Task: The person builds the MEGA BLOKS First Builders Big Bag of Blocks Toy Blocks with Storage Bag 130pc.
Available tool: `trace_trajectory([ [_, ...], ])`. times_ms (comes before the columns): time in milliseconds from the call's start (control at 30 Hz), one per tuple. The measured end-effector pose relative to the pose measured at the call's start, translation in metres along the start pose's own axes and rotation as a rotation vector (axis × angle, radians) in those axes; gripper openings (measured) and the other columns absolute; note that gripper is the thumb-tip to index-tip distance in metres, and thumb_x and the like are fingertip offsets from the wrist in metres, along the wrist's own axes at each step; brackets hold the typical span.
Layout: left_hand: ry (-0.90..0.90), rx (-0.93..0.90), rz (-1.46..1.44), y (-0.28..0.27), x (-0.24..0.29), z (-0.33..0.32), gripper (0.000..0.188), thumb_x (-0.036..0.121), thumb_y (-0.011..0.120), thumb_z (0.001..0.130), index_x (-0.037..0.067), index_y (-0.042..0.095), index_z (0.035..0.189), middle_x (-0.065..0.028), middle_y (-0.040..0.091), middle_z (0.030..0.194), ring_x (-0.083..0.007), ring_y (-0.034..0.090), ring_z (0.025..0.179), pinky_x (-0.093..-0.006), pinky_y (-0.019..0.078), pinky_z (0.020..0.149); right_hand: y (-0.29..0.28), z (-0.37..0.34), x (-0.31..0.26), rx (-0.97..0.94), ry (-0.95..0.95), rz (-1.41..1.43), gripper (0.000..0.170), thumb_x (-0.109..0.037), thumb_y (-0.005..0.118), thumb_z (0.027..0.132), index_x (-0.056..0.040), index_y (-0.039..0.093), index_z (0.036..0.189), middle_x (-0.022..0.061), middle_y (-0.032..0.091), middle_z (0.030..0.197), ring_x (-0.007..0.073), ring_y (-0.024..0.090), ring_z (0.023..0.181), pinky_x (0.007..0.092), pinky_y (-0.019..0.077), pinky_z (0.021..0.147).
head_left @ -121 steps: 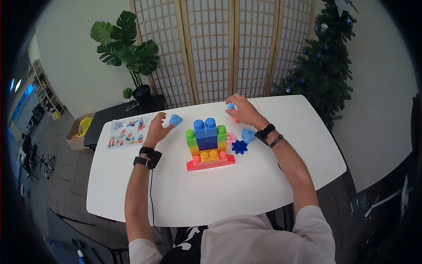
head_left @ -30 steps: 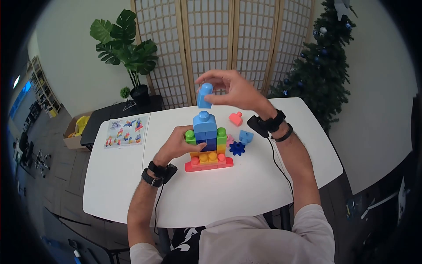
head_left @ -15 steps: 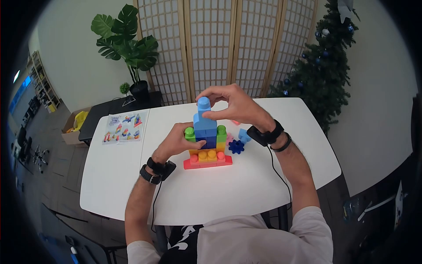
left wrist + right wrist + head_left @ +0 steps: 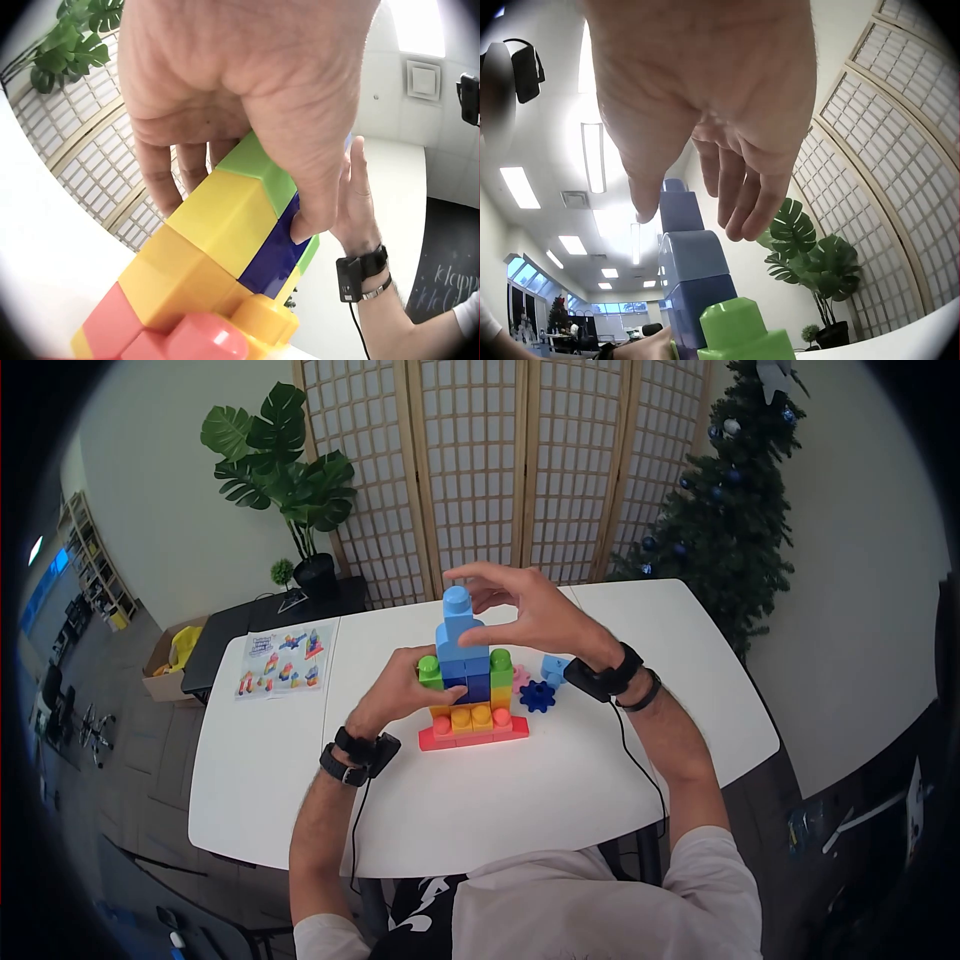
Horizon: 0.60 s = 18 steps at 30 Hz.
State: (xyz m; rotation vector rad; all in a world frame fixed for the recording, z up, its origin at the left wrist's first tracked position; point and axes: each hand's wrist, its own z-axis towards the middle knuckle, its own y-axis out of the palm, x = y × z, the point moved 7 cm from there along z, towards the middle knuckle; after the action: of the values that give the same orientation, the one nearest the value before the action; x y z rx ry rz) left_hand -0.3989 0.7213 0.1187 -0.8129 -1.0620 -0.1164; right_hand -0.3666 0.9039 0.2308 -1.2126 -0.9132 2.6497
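Observation:
A tower of toy building blocks [image 4: 468,669] stands on the table, with a red base, yellow-green columns at the sides and blue blocks up the middle. My left hand [image 4: 402,682] grips its left column, thumb pressed on the navy block [image 4: 271,259] and fingers behind the yellow block [image 4: 223,219]. At the top sits a narrow light blue block [image 4: 457,610] on a wider light blue block [image 4: 694,256]. Around that top block my right hand [image 4: 540,615] is spread, thumb and fingers apart, with the thumb tip overlapping the block's right side in the head view.
Right of the tower lie a dark blue gear [image 4: 537,697], a pink gear [image 4: 520,678] and a light blue piece [image 4: 554,669]. A picture sheet [image 4: 284,662] lies at the table's left. Cables hang from both wrist cameras. A folding screen [image 4: 480,480] stands behind the table [image 4: 560,790].
My right hand has set the narrow light blue block on the tower's top and its fingers have loosened. My left hand has moved from the table's left side onto the tower.

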Motion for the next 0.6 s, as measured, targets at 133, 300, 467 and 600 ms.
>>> trace_trajectory([
  [133,0.058,0.023,0.029,-0.003,0.000,0.000,0.045,0.015,0.093,0.084,-0.002,0.077,0.122,-0.0110,0.083,0.106,-0.0147,0.075,0.095,-0.0319,0.0615,0.092,-0.017,-0.019,0.033,0.060,0.099,0.071,0.051,-0.021,0.084,0.099,-0.0066,0.067,0.144,0.0106,0.076,0.127,0.0181,0.075,0.116,0.0370,0.0575,0.111],
  [300,0.012,0.051,0.068,-0.024,-0.015,0.003,0.046,0.015,0.093,0.085,-0.002,0.077,0.124,-0.0119,0.083,0.108,-0.0155,0.076,0.097,-0.0320,0.0616,0.093,-0.035,-0.041,0.060,0.076,0.212,0.003,0.026,-0.019,0.080,0.102,-0.0038,0.077,0.123,0.0083,0.078,0.120,0.0166,0.075,0.112,0.0358,0.0580,0.109],
  [467,-0.071,0.171,-0.013,-0.050,-0.059,0.018,0.042,0.017,0.093,0.089,-0.003,0.076,0.122,-0.0083,0.081,0.109,-0.0131,0.075,0.098,-0.0307,0.0609,0.092,-0.033,-0.053,0.099,0.012,0.277,-0.141,0.019,-0.018,0.078,0.101,-0.0026,0.079,0.113,0.0098,0.080,0.094,0.0161,0.075,0.086,0.0337,0.0624,0.081],
  [600,-0.038,0.207,-0.047,-0.055,-0.071,0.022,0.043,0.017,0.091,0.092,-0.002,0.074,0.127,-0.0063,0.080,0.113,-0.0119,0.073,0.103,-0.0304,0.0593,0.096,-0.035,-0.057,0.142,0.015,0.252,-0.226,0.019,-0.016,0.077,0.100,-0.0017,0.079,0.111,0.0116,0.079,0.094,0.0181,0.075,0.084,0.0337,0.0621,0.079],
])
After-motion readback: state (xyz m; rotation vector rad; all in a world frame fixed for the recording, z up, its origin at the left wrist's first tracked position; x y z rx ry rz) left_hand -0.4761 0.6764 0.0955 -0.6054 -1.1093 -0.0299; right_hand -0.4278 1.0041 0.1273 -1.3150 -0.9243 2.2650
